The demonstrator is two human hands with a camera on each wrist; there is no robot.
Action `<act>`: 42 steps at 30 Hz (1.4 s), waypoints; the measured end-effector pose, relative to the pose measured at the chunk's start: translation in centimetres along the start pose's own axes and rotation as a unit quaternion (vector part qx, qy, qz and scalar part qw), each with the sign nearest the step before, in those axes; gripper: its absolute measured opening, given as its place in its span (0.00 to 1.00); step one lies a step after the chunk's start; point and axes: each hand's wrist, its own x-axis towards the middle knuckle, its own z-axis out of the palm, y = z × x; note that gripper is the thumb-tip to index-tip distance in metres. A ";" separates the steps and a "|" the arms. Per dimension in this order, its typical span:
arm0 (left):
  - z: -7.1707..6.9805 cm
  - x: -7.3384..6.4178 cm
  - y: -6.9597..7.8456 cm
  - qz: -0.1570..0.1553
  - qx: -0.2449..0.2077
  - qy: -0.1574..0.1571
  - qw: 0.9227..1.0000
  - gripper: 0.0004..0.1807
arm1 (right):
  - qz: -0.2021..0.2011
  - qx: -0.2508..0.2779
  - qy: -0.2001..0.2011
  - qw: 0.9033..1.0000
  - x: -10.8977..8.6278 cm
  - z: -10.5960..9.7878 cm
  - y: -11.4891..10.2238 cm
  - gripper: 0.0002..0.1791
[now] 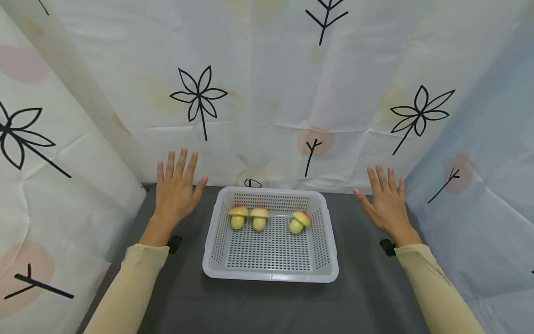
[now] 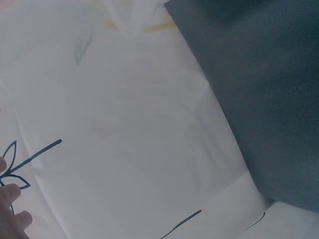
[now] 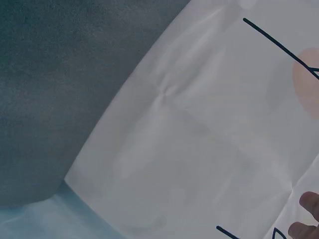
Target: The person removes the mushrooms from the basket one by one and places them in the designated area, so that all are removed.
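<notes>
In the head view a white perforated plastic basket stands on the dark grey table. Inside it, toward the back, are three toy mushrooms with yellow stems and red-and-yellow caps: a left mushroom, a middle mushroom and a tilted right mushroom. My left hand is raised to the left of the basket, fingers straight and spread, holding nothing. To the right of the basket my right hand is held up likewise, fingers extended. Only fingertips of each hand show at the edge of its wrist view.
White cloth printed with black leaf and twig drawings hangs behind the table as a back curtain. A left curtain and a right curtain close in the sides. Grey table surface shows around the basket.
</notes>
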 end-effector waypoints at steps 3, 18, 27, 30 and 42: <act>0.2 -0.6 0.1 0.007 -0.017 0.022 1.000 0.40 | -0.007 0.018 0.007 1.000 -0.4 0.2 -0.4 0.44; 3.0 -4.6 1.2 0.030 -0.171 0.058 0.983 0.39 | -0.014 0.106 0.038 0.994 -2.5 2.1 -4.0 0.36; 6.1 -7.2 1.1 -0.041 -0.332 -0.036 0.942 0.39 | 0.006 0.145 0.018 0.989 -3.5 3.7 -7.6 0.33; 7.2 -8.0 1.1 -0.061 -0.384 -0.052 0.920 0.38 | 0.008 0.162 0.010 0.987 -3.5 4.3 -8.8 0.33; 10.5 -9.2 1.7 -0.133 -0.552 -0.070 0.820 0.36 | 0.019 0.251 -0.042 0.967 -3.0 6.5 -12.7 0.30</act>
